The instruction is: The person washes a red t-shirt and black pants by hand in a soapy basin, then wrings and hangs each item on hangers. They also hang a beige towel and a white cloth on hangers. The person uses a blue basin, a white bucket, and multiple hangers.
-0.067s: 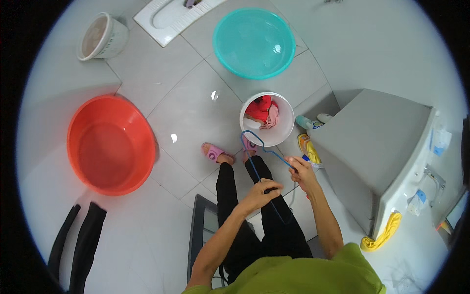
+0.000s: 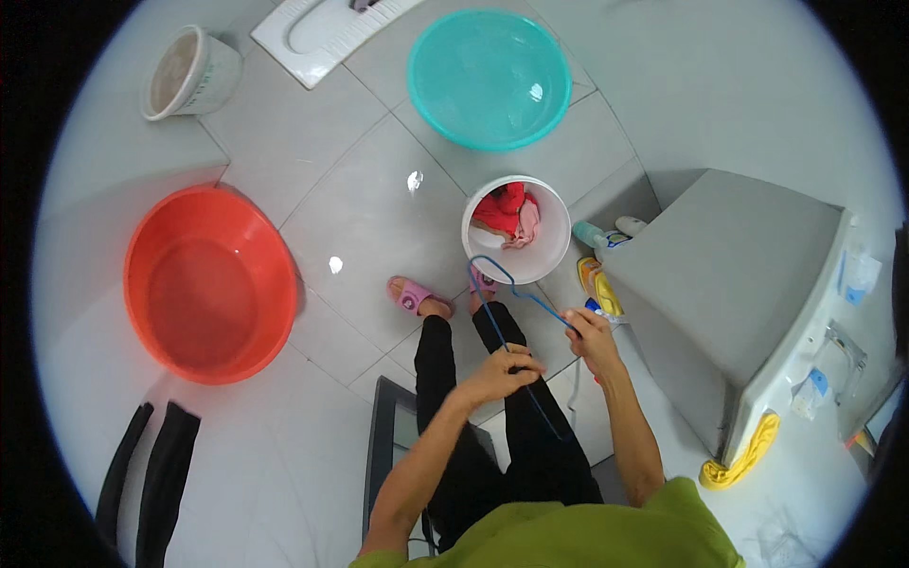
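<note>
A thin blue clothes hanger point(image 2: 543, 305) is held in front of my legs by both hands. My left hand point(image 2: 497, 375) has its fingers closed about one long side of the wire. On the opposite side, my right hand point(image 2: 592, 343) pinches the hanger between thumb and fingers. The far bend of the wire overlaps the near rim of a white bucket point(image 2: 552, 256) in view. Inside the bucket lie red cloth point(image 2: 499, 210) and pink cloth point(image 2: 526, 225). The near end of the hanger crosses my black trousers.
A red basin point(image 2: 204, 284) stands at the left, a teal basin point(image 2: 488, 85) beyond the bucket. A white tub point(image 2: 210, 80) and a squat toilet point(image 2: 317, 47) are at the far left. On the right is a grey washbasin cabinet point(image 2: 729, 265), with bottles and a yellow cloth point(image 2: 743, 454) nearby.
The view has shifted slightly. Both hands have barely moved and still hold the hanger.
</note>
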`<state>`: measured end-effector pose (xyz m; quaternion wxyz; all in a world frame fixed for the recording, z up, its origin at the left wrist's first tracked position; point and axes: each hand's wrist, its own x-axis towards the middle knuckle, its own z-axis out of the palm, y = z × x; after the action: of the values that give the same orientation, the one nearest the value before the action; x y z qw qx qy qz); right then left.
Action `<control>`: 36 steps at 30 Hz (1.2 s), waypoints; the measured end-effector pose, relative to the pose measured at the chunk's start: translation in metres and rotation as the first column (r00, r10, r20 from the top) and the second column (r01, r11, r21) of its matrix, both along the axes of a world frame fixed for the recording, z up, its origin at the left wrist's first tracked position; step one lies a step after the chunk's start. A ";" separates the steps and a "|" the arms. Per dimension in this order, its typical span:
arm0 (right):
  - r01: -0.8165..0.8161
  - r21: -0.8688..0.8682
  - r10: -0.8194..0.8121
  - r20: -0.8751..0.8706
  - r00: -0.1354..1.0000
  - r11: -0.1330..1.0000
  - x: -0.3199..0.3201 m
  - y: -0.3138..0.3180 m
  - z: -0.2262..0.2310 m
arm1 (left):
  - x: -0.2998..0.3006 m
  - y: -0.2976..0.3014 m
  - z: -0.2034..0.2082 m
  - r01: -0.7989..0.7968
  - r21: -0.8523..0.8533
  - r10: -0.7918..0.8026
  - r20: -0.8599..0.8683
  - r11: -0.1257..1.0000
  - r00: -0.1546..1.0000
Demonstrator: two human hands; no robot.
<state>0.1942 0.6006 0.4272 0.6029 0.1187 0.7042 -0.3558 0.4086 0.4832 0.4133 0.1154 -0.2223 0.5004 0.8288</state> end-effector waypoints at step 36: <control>0.043 -0.531 -0.030 0.032 0.999 0.846 -0.001 -0.025 0.075 | -0.006 -0.049 0.010 -0.760 0.078 0.727 0.241 0.645 0.643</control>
<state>0.1936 0.5755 0.5025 0.6134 -0.0355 0.5689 -0.5466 0.4028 0.4340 0.4229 -0.1712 -0.4747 0.2776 0.8175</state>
